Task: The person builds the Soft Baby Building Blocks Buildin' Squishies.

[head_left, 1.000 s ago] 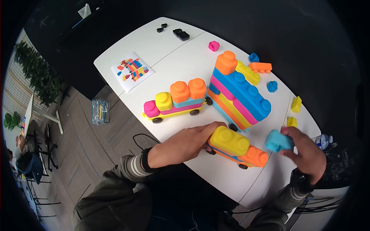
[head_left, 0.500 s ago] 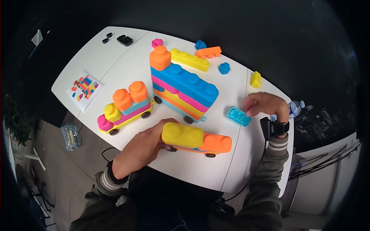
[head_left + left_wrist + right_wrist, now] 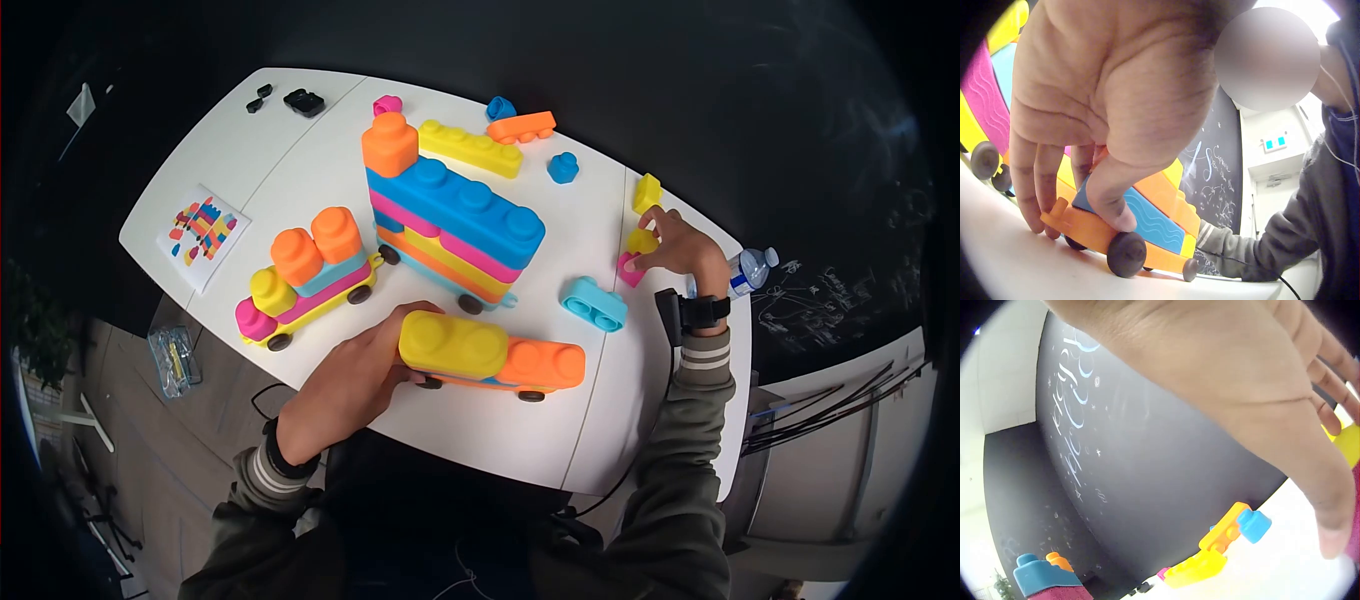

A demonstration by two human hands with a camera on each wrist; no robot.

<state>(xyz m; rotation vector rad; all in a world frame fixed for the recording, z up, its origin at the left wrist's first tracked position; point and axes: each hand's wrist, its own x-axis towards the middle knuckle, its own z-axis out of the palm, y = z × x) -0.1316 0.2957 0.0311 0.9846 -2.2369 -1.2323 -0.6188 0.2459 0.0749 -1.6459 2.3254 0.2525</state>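
My left hand [image 3: 350, 370] grips the rear end of a toy block wagon on wheels. A yellow block [image 3: 453, 344] and an orange block [image 3: 546, 364] sit on top of it. In the left wrist view the thumb presses a blue block [image 3: 1154, 220] above the orange wheeled base [image 3: 1085, 225]; the fingers reach down the other side. My right hand [image 3: 688, 250] hovers around a small yellow block [image 3: 641, 240] and a pink block [image 3: 630, 269], with thumb and fingers spread either side of them. A teal block [image 3: 593, 303] lies on the table nearby.
A tall blue-topped block wagon [image 3: 455, 210] and a smaller wagon [image 3: 315, 270] stand to the left. Loose blocks line the far edge, among them a long yellow one [image 3: 470, 148]. A picture sheet [image 3: 203, 235] lies at left, a plastic bottle [image 3: 752, 270] at right.
My right hand has let go of the teal block on the table and moved away to the small yellow and pink blocks. My left hand keeps its grip on the wagon. The head view has shifted.
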